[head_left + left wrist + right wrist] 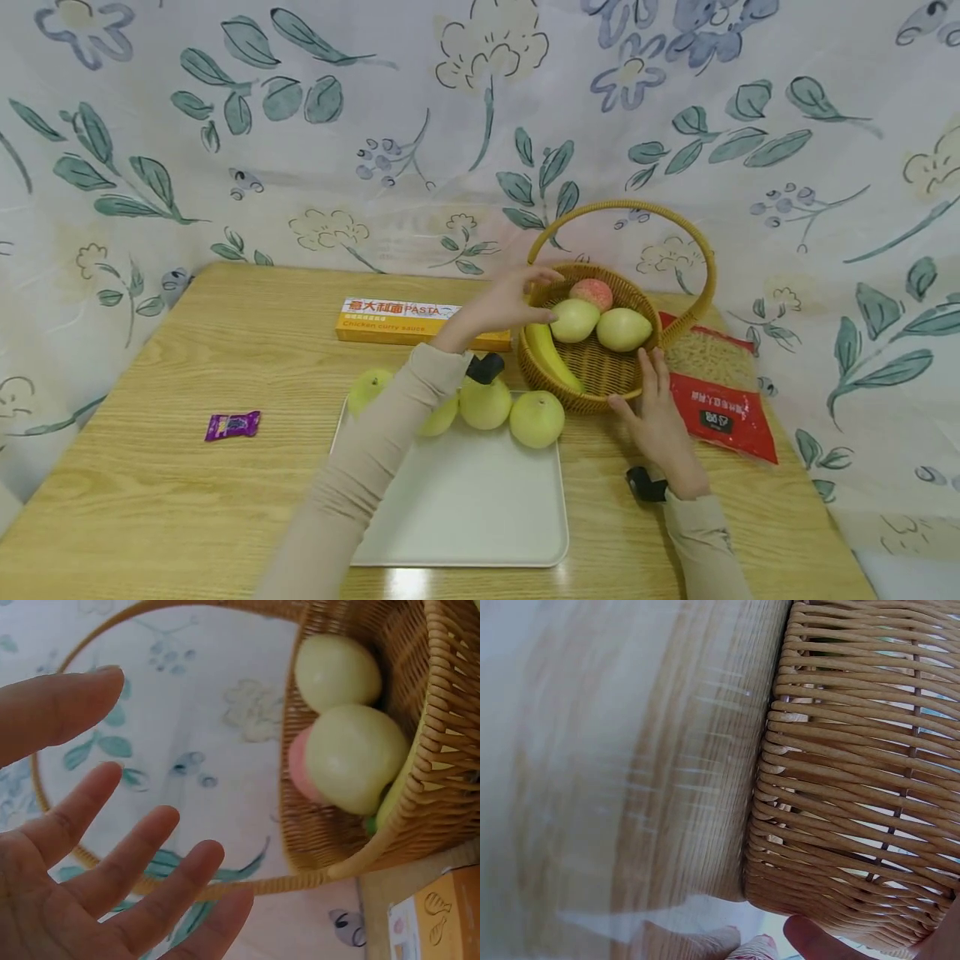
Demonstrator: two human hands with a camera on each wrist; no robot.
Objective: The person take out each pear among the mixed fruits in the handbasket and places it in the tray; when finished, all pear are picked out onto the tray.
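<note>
A round wicker basket (592,402) with a tall handle holds a banana (553,360), two pale yellow-green fruits (625,329) and a reddish fruit (592,294). At its left rim my left hand (504,302) reaches out with fingers spread, holding nothing; in the left wrist view the fingers are apart from the fruit. My right hand (660,429) is at the basket's front right side, its fairly straight fingertips right at the rim. The right wrist view shows the thumb (817,941) against the woven wall (855,772); the other fingers are mostly hidden there.
A white tray (465,508) stands in front, several yellow-green round fruits (537,419) along its far edge. Behind it lies a pasta box (397,321). A red bag of pasta (720,396) is right of the basket, and a small purple packet (232,425) lies at left.
</note>
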